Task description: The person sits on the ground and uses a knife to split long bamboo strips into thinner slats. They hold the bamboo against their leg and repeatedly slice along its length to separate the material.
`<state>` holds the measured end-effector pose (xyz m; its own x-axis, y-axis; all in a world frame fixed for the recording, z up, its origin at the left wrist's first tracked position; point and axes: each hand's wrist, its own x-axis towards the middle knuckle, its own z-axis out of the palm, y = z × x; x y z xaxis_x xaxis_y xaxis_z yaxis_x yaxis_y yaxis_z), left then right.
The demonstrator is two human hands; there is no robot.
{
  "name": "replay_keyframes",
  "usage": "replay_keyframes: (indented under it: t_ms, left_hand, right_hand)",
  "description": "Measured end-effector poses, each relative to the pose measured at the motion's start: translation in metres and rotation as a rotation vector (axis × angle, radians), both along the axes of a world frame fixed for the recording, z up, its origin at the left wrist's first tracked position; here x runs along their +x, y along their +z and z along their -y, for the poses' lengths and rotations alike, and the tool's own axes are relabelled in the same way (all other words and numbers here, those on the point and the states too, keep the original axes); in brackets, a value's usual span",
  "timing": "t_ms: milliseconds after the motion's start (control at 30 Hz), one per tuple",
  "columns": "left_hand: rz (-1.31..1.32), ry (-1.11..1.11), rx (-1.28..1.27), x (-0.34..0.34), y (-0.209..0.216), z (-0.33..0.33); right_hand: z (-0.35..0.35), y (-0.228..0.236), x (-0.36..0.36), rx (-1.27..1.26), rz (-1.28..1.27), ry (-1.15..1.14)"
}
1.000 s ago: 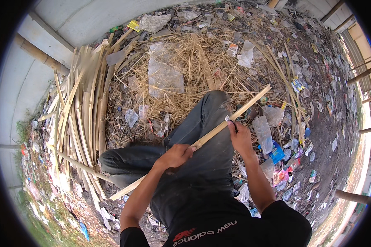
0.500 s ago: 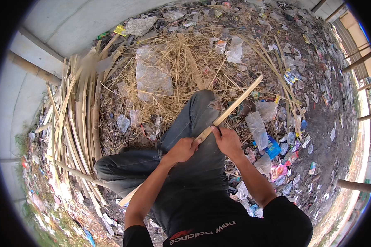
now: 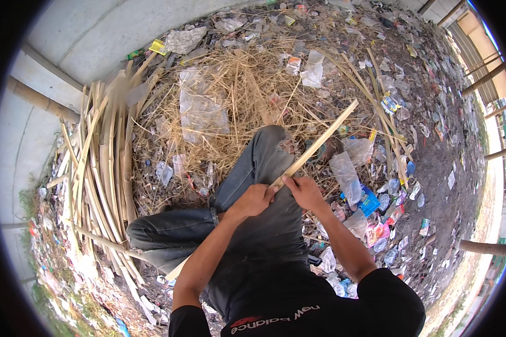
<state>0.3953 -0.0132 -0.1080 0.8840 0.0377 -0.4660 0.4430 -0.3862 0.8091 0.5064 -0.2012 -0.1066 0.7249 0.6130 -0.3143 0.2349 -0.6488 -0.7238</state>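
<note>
A long, pale split-bamboo strip [image 3: 323, 137] slants across my lap, its far end pointing up and to the right. My left hand [image 3: 254, 200] is closed around it above my thigh. Just to the right, my right hand [image 3: 305, 194] is curled with its thumb pressed to the strip. Whether the right fingers also hold a small tool is hidden. Beside my left forearm shows a pale length [image 3: 177, 269], apparently the near part of the same strip.
A pile of bamboo strips [image 3: 104, 163] lies on the left, near a grey wall [image 3: 112, 33]. Straw-like shavings [image 3: 208, 112] cover the ground ahead, with a clear plastic sheet [image 3: 205, 104] among them. More thin strips [image 3: 382, 112] lie right, amid scattered plastic litter [image 3: 368, 200].
My right hand has slid down along the strip, closer to my left hand. A dark bit seen by the right thumb before is now hidden. The view has shifted slightly.
</note>
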Motion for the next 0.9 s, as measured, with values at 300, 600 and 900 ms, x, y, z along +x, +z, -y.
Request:
replay_keyframes:
  t_ms: [300,600,900]
  left_hand:
    - [0.251,0.083,0.222,-0.013,-0.022,0.012]
    - [0.112,0.054,0.549,-0.018,0.016,0.018]
    - [0.248,0.002,0.523,-0.024,0.0,0.019]
  right_hand:
    - [0.012,-0.002,0.03,0.215,-0.59,-0.223]
    - [-0.027,0.013,0.014,0.143,0.157,0.203]
    - [-0.014,-0.004,0.026,0.333,-0.047,0.262]
